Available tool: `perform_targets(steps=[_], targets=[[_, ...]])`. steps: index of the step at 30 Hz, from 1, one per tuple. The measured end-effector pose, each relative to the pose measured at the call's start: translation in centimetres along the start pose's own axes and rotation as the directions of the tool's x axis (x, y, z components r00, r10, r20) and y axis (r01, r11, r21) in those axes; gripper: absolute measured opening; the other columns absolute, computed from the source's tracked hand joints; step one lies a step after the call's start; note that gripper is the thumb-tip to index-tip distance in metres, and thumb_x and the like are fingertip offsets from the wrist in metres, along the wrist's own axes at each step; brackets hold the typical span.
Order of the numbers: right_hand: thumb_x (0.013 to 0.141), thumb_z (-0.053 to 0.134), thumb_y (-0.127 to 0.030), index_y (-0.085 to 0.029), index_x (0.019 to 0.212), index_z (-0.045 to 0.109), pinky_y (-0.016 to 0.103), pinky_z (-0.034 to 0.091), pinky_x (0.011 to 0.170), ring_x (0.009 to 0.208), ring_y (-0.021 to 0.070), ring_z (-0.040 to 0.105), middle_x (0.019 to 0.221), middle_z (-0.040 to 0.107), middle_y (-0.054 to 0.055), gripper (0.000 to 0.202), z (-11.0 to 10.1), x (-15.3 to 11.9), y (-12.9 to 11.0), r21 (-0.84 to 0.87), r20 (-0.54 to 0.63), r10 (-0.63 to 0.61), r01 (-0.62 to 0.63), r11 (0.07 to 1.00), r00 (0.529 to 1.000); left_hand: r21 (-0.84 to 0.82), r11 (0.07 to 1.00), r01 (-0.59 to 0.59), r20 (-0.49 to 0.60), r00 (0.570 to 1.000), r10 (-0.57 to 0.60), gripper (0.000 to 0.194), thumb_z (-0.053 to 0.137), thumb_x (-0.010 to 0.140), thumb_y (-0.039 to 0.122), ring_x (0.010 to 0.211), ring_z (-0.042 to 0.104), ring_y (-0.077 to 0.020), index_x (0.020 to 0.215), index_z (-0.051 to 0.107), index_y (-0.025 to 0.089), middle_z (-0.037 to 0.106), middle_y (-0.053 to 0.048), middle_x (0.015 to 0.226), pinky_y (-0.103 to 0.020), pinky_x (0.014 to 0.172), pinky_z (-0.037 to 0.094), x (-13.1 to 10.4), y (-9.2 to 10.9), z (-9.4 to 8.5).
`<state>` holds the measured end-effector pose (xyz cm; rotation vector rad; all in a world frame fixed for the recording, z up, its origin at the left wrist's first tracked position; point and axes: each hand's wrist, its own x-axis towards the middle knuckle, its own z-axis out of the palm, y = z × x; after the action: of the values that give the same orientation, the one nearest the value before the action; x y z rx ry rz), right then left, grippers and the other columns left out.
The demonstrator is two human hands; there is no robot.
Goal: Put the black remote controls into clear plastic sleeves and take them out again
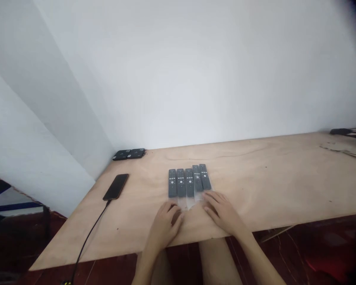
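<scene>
Several dark remote controls (pixel 180 183) lie side by side in a row on the wooden table, buttons facing up. Clear plastic sleeves (pixel 191 204) stick out below some of them. The rightmost remote control (pixel 205 177) and its neighbour are tilted and sit slightly higher than the others. My left hand (pixel 167 222) rests on the table just below the leftmost remote control (pixel 172 183), its fingers bent and thumb apart, with nothing visible in it. At the lower ends of the two right-hand remotes, my right hand (pixel 223 211) has its fingers stretched out and thumb apart, touching or nearly touching the plastic.
A phone (pixel 116 187) with a black cable (pixel 90 237) lies to the left. Two flat black boxes (pixel 129 154) sit in the back left corner against the white wall (pixel 195 79). Papers (pixel 344 149) and a dark object (pixel 341 131) are at the far right.
</scene>
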<state>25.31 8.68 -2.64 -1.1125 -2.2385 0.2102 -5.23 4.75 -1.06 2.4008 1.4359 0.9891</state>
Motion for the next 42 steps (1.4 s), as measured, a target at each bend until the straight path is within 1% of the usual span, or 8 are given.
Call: perform_targets(steps=[2, 9, 19, 26, 30, 33, 39, 42], targets=[[0.109, 0.063, -0.033, -0.031, 0.155, 0.062, 0.062, 0.053, 0.118, 0.143, 0.0358, 0.063, 0.157, 0.067, 0.011, 0.046, 0.0, 0.1, 0.1, -0.002, 0.032, -0.045, 0.045, 0.999, 0.998, 0.004, 1.000, -0.015, -0.015, 1.000, 0.015, 0.013, 0.064, 0.105, 0.024, 0.112, 0.071, -0.0298, 0.113, 0.074, 0.025, 0.073, -0.012, 0.120, -0.053, 0.100, 0.062, 0.1, 0.0, 0.0], [0.109, 0.062, -0.030, -0.028, 0.130, 0.075, 0.058, 0.056, 0.112, 0.130, 0.0332, 0.069, 0.141, 0.075, 0.010, 0.024, 0.1, 0.2, 0.2, 0.002, -0.004, -0.016, 0.016, 1.000, 1.000, -0.009, 1.000, 0.003, -0.012, 1.000, -0.003, 0.014, 0.062, 0.105, 0.023, 0.105, 0.070, -0.0282, 0.104, 0.077, 0.024, 0.075, -0.009, 0.109, -0.050, 0.097, 0.061, 0.3, 0.1, 0.0], [0.110, 0.057, -0.026, -0.026, 0.111, 0.071, 0.053, 0.058, 0.098, 0.107, 0.0311, 0.068, 0.119, 0.073, 0.010, 0.014, -0.5, 0.4, -0.2, -0.006, -0.001, -0.006, 0.006, 1.000, 1.000, -0.024, 0.999, 0.038, -0.032, 0.999, -0.039, 0.018, 0.059, 0.108, 0.024, 0.104, 0.067, -0.0261, 0.098, 0.073, 0.023, 0.070, -0.007, 0.104, -0.044, 0.094, 0.059, 0.2, -0.3, 0.3], [0.109, 0.060, -0.026, -0.025, 0.104, 0.068, 0.051, 0.056, 0.097, 0.105, 0.0306, 0.067, 0.114, 0.072, 0.009, 0.009, -0.5, 0.4, -0.1, -0.010, -0.001, -0.003, 0.003, 1.000, 1.000, -0.024, 1.000, 0.011, -0.068, 0.998, -0.013, 0.019, 0.060, 0.108, 0.024, 0.106, 0.065, -0.0258, 0.095, 0.074, 0.023, 0.069, -0.007, 0.106, -0.044, 0.096, 0.059, 0.2, -0.6, 0.5], [0.107, 0.066, -0.028, -0.025, 0.110, 0.069, 0.054, 0.054, 0.102, 0.111, 0.0322, 0.066, 0.120, 0.071, 0.010, 0.005, -0.4, 0.3, 0.0, -0.012, -0.013, -0.014, 0.014, 1.000, 1.000, -0.023, 0.999, -0.024, -0.090, 0.996, 0.022, 0.014, 0.065, 0.106, 0.023, 0.119, 0.066, -0.0280, 0.110, 0.078, 0.024, 0.071, -0.010, 0.121, -0.048, 0.105, 0.059, 0.2, -1.1, 0.8], [0.106, 0.067, -0.027, -0.026, 0.124, 0.069, 0.056, 0.054, 0.106, 0.121, 0.0338, 0.065, 0.131, 0.070, 0.013, 0.019, -0.2, 0.2, 0.2, -0.009, -0.031, -0.040, 0.040, 0.999, 0.999, -0.026, 0.997, -0.072, -0.095, 0.993, 0.069, 0.019, 0.065, 0.106, 0.022, 0.130, 0.064, -0.0288, 0.115, 0.080, 0.027, 0.072, -0.009, 0.134, -0.051, 0.112, 0.057, 0.2, -1.4, 0.9], [0.106, 0.069, -0.030, -0.027, 0.124, 0.070, 0.056, 0.053, 0.109, 0.122, 0.0332, 0.065, 0.130, 0.070, 0.011, 0.019, -0.1, 0.1, 0.4, -0.009, 0.002, -0.044, 0.044, 0.999, 0.999, -0.036, 0.997, -0.073, -0.088, 0.994, 0.070, 0.016, 0.064, 0.108, 0.025, 0.119, 0.068, -0.0275, 0.106, 0.080, 0.025, 0.074, -0.010, 0.122, -0.047, 0.103, 0.061, 0.1, -1.7, 1.0], [0.106, 0.069, -0.030, -0.026, 0.124, 0.069, 0.054, 0.053, 0.107, 0.119, 0.0320, 0.066, 0.129, 0.071, 0.011, 0.018, -0.2, 0.2, 0.2, -0.005, 0.018, -0.035, 0.035, 0.999, 0.999, -0.038, 0.997, -0.063, -0.083, 0.995, 0.060, 0.018, 0.061, 0.109, 0.025, 0.119, 0.069, -0.0265, 0.106, 0.078, 0.024, 0.073, -0.010, 0.123, -0.046, 0.104, 0.060, 0.2, -1.7, 1.0]])
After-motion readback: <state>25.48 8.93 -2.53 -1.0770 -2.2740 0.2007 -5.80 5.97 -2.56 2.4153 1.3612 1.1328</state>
